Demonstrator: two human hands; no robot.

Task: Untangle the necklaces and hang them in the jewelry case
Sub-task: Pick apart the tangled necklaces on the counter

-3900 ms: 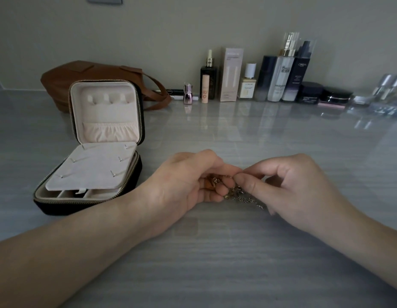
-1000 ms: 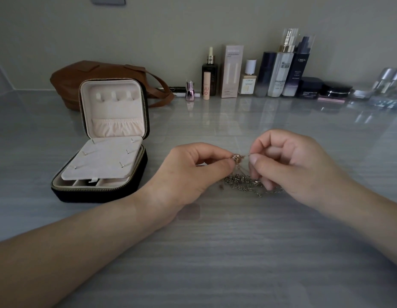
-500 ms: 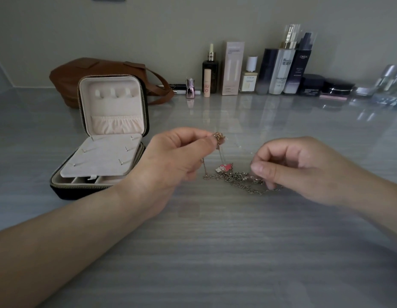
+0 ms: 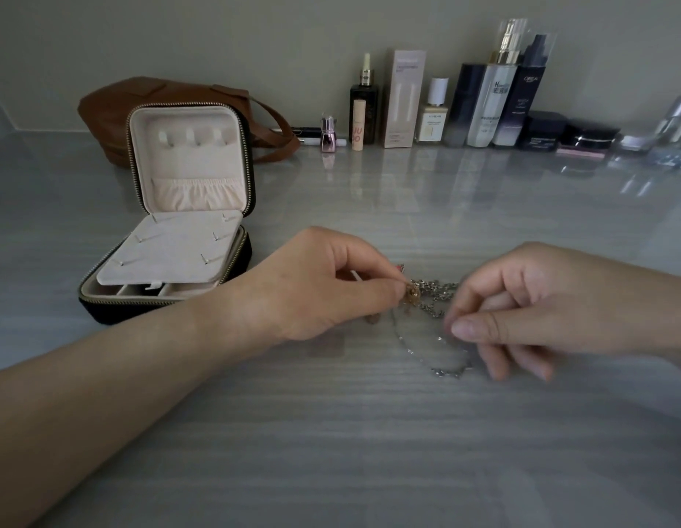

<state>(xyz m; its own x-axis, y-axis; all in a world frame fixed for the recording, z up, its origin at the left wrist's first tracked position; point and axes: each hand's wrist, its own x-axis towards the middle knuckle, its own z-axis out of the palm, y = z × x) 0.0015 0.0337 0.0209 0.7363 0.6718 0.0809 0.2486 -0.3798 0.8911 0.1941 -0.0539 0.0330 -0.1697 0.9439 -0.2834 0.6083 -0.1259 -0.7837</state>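
Fingers point(image 4: 390, 288) pinching tangled necklaces point(image 4: 434, 290), L'OREAL bottle point(image 4: 524, 91)

Your left grip point(image 4: 316, 287) pinches a small gold pendant point(image 4: 410, 295) just above the glossy grey striped table point(image 4: 331, 432). Your right grip point(image 4: 552, 299) pinches a thin silver chain point(image 4: 407, 350) that loops on the table. A tangle of heavier silver links point(image 4: 438, 289) lies between them. The open black zip jewelry case point(image 4: 190, 177) stands to your left.
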